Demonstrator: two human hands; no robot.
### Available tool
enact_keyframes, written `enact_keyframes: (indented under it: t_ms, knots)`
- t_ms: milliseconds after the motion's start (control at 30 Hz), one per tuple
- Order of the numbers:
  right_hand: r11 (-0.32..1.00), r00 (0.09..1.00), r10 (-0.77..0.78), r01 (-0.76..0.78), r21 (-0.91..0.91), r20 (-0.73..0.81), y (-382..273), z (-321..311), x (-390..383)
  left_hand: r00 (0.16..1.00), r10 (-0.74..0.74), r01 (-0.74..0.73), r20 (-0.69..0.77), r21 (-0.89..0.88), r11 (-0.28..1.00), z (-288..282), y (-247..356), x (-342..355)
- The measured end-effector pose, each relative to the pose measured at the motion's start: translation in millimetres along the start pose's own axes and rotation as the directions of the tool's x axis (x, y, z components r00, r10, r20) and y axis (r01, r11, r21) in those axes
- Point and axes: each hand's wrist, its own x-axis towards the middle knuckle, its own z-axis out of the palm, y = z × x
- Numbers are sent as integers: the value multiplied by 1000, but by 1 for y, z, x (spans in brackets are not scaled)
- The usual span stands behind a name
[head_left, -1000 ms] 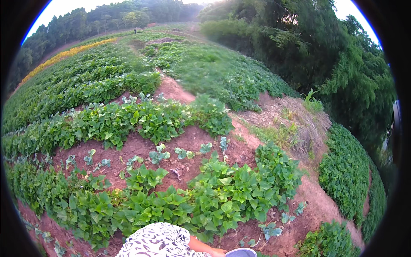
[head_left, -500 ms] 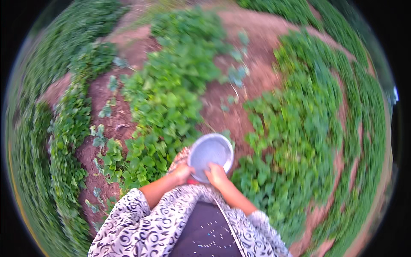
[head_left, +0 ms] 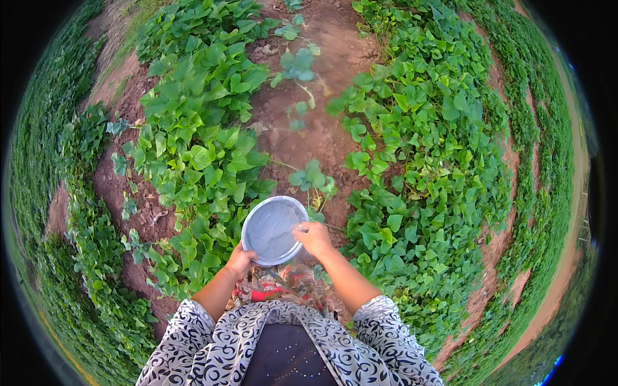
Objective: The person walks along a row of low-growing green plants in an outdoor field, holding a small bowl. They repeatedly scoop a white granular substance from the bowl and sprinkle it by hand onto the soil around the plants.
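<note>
A round, shallow metal bowl is held tilted in front of my body, with pale grey powder spread over its inside. At its lower left rim, my left hand is closed, with the thumb on the edge and the other fingers mostly hidden. My right hand is at the right rim, its fingertips pinched together over the bowl's inside; whatever they hold is too small to make out. Just beyond the bowl, a blue-green leafy seedling grows from the soil.
Dense green vines run in a left row and a right row. Between them lies a strip of reddish soil with more blue-green plants along it. Patterned red cloth shows below the bowl.
The bowl and both hands have shifted left in the picture. My right hand has risen from inside the bowl to its right rim, fingers pinched. The view has turned and grown sharper.
</note>
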Motion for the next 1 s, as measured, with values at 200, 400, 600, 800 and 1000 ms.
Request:
enact_keyframes:
  t_ms: [200, 400, 600, 800, 1000]
  knots:
    - [998, 984, 43, -33, 61, -170, 30, -27, 112, 998, -28, 35, -63, 119, 992, -7, 27, 52]
    - [952, 899, 106, -215, -218, -425, 47, -20, 195, 998, -27, 33, -63, 92, 995, -17, 38, 90]
    - [936, 941, -301, 260, -238, -155, 23, 17, 139, 998, -64, 66, -24, 97, 993, -9, 53, 98]
    - [933, 999, -23, 11, -361, -30, -7, 39, 119, 997, -65, 64, 30, 14, 998, 12, 74, 97]
    - [918, 973, -230, 220, -331, 10, -21, 44, 140, 999, -14, 18, 47, -67, 998, 19, 105, 111]
